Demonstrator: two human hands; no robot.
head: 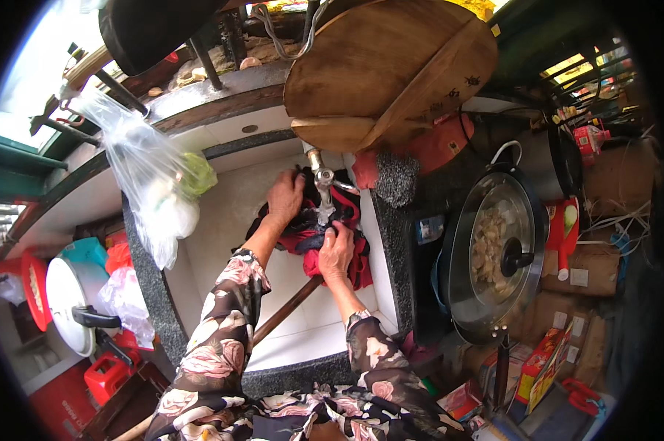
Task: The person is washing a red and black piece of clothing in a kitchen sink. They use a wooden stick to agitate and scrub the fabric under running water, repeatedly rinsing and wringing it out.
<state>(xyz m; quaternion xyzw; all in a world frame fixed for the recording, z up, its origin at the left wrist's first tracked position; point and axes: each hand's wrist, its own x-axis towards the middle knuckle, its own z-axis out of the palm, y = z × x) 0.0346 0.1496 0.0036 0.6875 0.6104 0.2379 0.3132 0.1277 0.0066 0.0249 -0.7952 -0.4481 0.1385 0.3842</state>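
Note:
A bundle of black and red wet-looking cloth [304,240] lies in a white tiled sink [222,204] under a metal tap [325,179]. Water runs from the tap onto the cloth. My left hand [286,195] rests on the dark cloth to the left of the tap, its fingertips partly hidden. My right hand [336,251] is on the red part just below the spout, its fingers bent against the fabric. A wooden stick [288,311] slants from the cloth down to the lower left, beneath my arms; its upper end is hidden.
Plastic bags [150,193] hang at the sink's left. A round wooden lid [387,66] leans behind the tap. A steel scourer [396,179] sits on the right rim. Farther right is a pan with a glass lid [494,248]. A pressure cooker [70,306] stands at left.

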